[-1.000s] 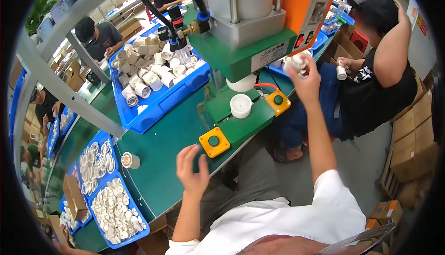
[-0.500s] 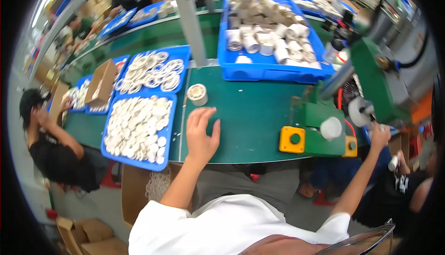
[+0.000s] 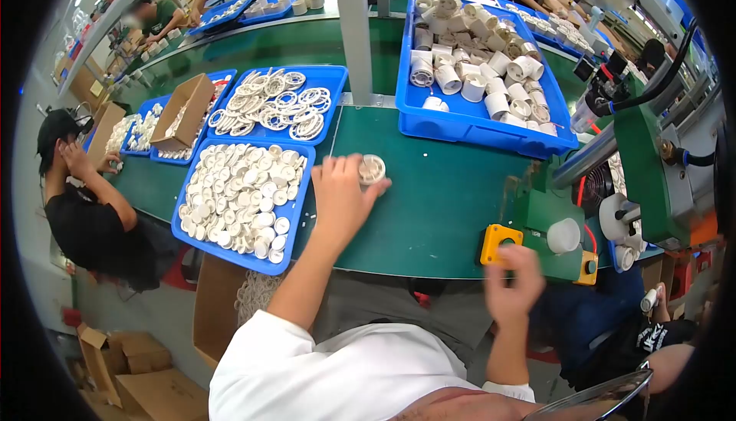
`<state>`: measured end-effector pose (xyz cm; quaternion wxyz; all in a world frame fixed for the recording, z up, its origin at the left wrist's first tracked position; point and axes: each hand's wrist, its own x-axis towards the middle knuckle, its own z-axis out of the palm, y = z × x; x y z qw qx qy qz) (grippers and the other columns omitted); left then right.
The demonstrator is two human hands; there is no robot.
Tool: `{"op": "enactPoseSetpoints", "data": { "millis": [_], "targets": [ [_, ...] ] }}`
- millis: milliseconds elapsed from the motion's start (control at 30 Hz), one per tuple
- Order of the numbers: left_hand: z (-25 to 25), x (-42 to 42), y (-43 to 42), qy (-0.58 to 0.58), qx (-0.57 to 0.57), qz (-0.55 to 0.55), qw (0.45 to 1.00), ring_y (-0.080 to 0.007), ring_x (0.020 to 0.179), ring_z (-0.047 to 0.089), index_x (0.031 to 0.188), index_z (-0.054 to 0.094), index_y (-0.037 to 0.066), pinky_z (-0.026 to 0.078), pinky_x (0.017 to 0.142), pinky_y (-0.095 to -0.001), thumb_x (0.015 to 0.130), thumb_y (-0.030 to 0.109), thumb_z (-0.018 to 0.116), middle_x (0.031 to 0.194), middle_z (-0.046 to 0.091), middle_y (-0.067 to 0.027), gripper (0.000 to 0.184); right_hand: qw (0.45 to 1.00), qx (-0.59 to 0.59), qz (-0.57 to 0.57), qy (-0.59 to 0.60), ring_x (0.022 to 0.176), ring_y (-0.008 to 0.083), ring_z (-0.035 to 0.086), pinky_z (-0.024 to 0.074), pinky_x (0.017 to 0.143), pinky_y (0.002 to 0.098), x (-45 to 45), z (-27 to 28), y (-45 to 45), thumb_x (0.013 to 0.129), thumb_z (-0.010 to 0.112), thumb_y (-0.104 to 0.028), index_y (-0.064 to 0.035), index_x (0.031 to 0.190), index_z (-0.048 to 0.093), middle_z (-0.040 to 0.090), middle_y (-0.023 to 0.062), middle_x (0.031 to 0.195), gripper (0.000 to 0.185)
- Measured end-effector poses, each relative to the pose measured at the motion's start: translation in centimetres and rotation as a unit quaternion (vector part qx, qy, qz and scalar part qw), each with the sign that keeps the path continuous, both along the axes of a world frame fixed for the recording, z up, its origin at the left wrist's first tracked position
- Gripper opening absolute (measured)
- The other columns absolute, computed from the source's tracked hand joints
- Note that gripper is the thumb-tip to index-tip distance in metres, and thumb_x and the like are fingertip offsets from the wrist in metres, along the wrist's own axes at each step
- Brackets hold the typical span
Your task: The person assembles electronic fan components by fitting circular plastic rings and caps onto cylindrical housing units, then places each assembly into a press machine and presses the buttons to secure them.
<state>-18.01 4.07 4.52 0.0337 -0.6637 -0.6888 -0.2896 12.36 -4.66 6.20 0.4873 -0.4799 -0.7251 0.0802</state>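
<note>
My left hand is closed around the side of a short white plastic cylinder, thumb on its near side and fingers behind. The cylinder's upper face shows a round, beige inner part. My right hand hovers at the table's front edge, just below a yellow button box with a green button. Its fingers look curled but are smeared by motion, so I cannot make out anything in them. Right of that box stands a green press fixture with a white round piece on it.
A blue tray of white discs lies left, with a blue tray of white rings behind it. A deep blue bin of white cylinders stands at the back. A metal post rises mid-table. Co-workers sit around the green table.
My left hand has reached forward and taken hold of the cylinder, which has shifted toward me. My right hand has come left from the press lever to the button box. The view has shifted.
</note>
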Motion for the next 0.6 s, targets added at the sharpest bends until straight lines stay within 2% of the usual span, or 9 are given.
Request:
{"op": "enactPoseSetpoints", "data": {
  "millis": [33,100,167,200,233,300,333,500,600],
  "targets": [
    [-0.1,0.8,-1.2,0.014,-0.002,-0.023,1.0,-0.0301,0.099,0.06,0.121,0.067,0.0,0.042,0.09,-0.0433,0.081,0.042,0.082,0.104,0.068,-0.0118,0.06,0.992,-0.1,0.078,-0.004,0.104,0.0328,0.066,0.0547,0.092,0.04,-2.3,0.7,0.2,0.081,0.079,-0.004,-0.0046,0.118,0.069,0.066,0.0165,0.12,0.038],
    [0.1,2.5,-4.3,0.007,-0.008,-0.052,0.999,-0.0305,0.089,0.064,0.122,0.065,-0.004,0.048,0.083,-0.0421,0.084,0.042,0.08,0.102,0.068,-0.0131,0.061,0.973,-0.167,0.155,-0.018,0.116,0.0344,0.061,0.0519,0.1,0.0411,-6.5,1.5,1.4,0.077,0.084,-0.009,-0.0056,0.132,0.063,0.058,0.0176,0.136,0.059],
    [-0.5,3.4,-6.5,-0.033,0.01,-0.091,0.995,-0.0319,0.085,0.067,0.123,0.065,-0.005,0.053,0.074,-0.0419,0.087,0.038,0.078,0.1,0.068,-0.014,0.057,0.973,-0.155,0.168,-0.032,0.118,0.0351,0.059,0.051,0.1,0.0415,-9.4,-0.1,2.6,0.076,0.086,-0.011,-0.0057,0.136,0.06,0.055,0.0177,0.139,0.066],
    [-0.3,3.7,-7.5,-0.066,-0.003,-0.103,0.993,-0.0331,0.079,0.069,0.126,0.064,-0.003,0.056,0.069,-0.0417,0.091,0.025,0.074,0.098,0.067,-0.0144,0.046,0.972,-0.14,0.183,-0.048,0.12,0.0358,0.056,0.0501,0.101,0.0419,-10.4,-1.3,3.3,0.074,0.087,-0.013,-0.0058,0.14,0.056,0.052,0.0179,0.141,0.073],
    [-0.1,3.4,-8.0,-0.068,-0.006,-0.096,0.993,-0.0331,0.079,0.069,0.126,0.064,-0.003,0.056,0.069,-0.0417,0.091,0.025,0.074,0.098,0.067,-0.0144,0.046,0.97,-0.145,0.19,-0.05,0.12,0.0358,0.056,0.0501,0.101,0.0419,-11.0,-2.3,4.0,0.074,0.087,-0.013,-0.0058,0.14,0.056,0.052,0.0179,0.141,0.073],
    [-0.2,2.9,-9.0,-0.149,-0.048,-0.115,0.981,-0.0368,0.079,0.068,0.122,0.068,-0.002,0.055,0.067,-0.0427,0.091,0.006,0.071,0.096,0.067,-0.0167,0.032,0.983,-0.101,0.147,-0.048,0.114,0.0359,0.058,0.0512,0.096,0.0424,-12.0,-3.5,5.0,0.073,0.088,-0.013,-0.0048,0.14,0.057,0.056,0.0165,0.132,0.075],
    [-0.5,2.4,-8.9,-0.174,-0.008,-0.123,0.977,-0.0364,0.076,0.067,0.113,0.071,0.001,0.054,0.064,-0.0419,0.091,-0.001,0.069,0.091,0.066,-0.0163,0.023,0.985,-0.109,0.133,-0.03,0.11,0.0341,0.059,0.052,0.092,0.0419,-12.2,-3.6,5.2,0.072,0.089,-0.011,-0.0028,0.135,0.06,0.058,0.0152,0.123,0.07],
    [-0.2,1.2,-6.3,-0.192,0.055,-0.106,0.974,-0.0359,0.073,0.067,0.096,0.07,0.002,0.053,0.062,-0.0425,0.089,-0.001,0.068,0.084,0.065,-0.0134,0.008,0.97,-0.159,0.181,-0.023,0.104,0.0323,0.062,0.0534,0.089,0.0404,-11.9,-2.4,5.5,0.071,0.088,-0.011,-0.0022,0.126,0.066,0.059,0.0147,0.117,0.06],
    [-1.7,0.8,-4.4,-0.299,0.054,-0.143,0.942,-0.031,0.071,0.068,0.092,0.073,-0.001,0.052,0.062,-0.0369,0.089,-0.002,0.069,0.084,0.07,-0.0158,0.005,0.965,-0.182,0.186,-0.026,0.101,0.0315,0.064,0.0542,0.087,0.0394,-11.6,-1.9,5.5,0.07,0.089,-0.011,-0.0026,0.123,0.067,0.06,0.0145,0.115,0.058]
  ]
}}
